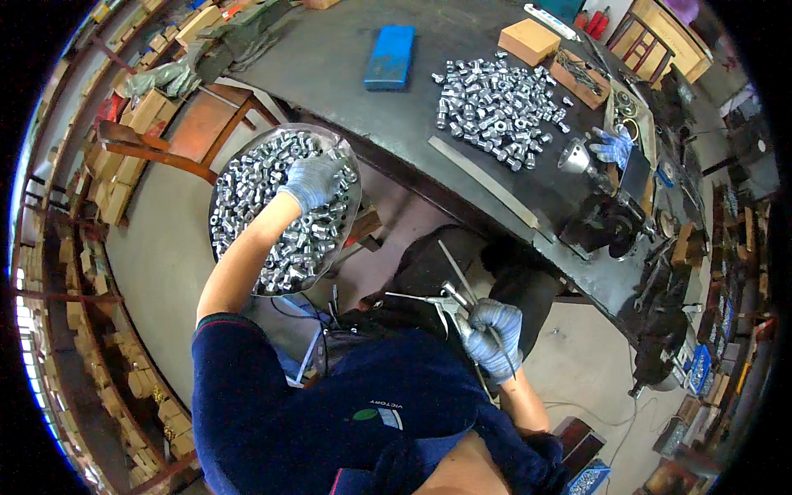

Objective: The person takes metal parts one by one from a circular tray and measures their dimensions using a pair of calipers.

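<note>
My left hand (312,183), in a pale blue-grey knit glove, reaches into a wide round metal pan (357,202) heaped with shiny metal fittings (289,264). Its fingers curl down among the pieces, and the fingertips are hidden. In front of my torso, my right hand (493,334), gloved the same way, closes around a thin metal rod (455,266) that slants across the palm. Right by its fingers is a silver metal tool (445,304) with a narrow arm pointing left; whether the hand grips this too, I cannot tell.
On the dark workbench (330,62) lie a pile of fittings (499,107), a blue box (389,58), a flat metal bar (483,181) and a loose blue glove (610,148). A bench vise (606,223) stands at its right. A wooden chair (194,132) is beside the pan.
</note>
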The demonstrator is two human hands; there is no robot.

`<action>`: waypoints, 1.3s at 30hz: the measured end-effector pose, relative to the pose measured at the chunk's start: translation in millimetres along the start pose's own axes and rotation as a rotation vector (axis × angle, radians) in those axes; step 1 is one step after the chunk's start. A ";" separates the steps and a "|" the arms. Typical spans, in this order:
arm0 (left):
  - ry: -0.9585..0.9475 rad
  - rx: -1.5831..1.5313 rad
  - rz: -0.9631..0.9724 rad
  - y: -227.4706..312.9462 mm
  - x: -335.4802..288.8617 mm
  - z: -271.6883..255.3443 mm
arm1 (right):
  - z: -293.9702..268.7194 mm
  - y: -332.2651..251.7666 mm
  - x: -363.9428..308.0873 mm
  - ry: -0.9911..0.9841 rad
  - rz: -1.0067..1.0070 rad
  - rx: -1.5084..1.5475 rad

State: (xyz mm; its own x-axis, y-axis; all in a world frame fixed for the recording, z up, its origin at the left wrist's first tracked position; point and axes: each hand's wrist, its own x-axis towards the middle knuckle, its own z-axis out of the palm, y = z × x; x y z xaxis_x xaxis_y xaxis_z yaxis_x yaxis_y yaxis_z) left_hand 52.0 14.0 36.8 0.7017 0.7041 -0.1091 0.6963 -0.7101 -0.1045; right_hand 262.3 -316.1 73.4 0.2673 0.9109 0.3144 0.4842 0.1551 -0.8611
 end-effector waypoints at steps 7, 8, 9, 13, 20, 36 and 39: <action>-0.152 0.034 -0.043 -12.1 3.9 9.7 | -0.8 3.3 -11.2 0.074 0.059 -0.064; -0.158 0.031 -0.063 -12.0 4.8 9.5 | 0.1 3.8 -10.5 0.073 0.062 -0.042; -0.186 -0.033 -0.069 -10.7 6.3 4.0 | 1.3 6.5 -10.1 0.053 0.054 0.032; -0.093 -0.130 0.026 -24.8 0.3 10.4 | 4.2 1.1 -4.5 0.032 0.010 0.027; -0.144 -1.499 0.143 47.8 -49.1 -48.5 | -4.2 2.0 -5.2 0.018 0.068 0.007; -0.457 -1.449 0.290 129.9 -61.9 -53.6 | 5.0 10.6 13.2 -0.013 -0.034 -0.151; -0.426 -1.390 0.388 127.0 -56.9 -53.7 | 5.4 10.0 13.5 -0.041 -0.065 -0.226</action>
State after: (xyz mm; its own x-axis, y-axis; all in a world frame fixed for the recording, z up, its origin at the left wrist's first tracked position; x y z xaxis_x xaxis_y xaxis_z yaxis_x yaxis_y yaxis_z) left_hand 108.6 -116.1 82.9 0.9457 0.2517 -0.2058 0.2385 -0.1067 0.9653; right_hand 266.2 -300.1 66.9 0.1977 0.9174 0.3453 0.6744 0.1284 -0.7271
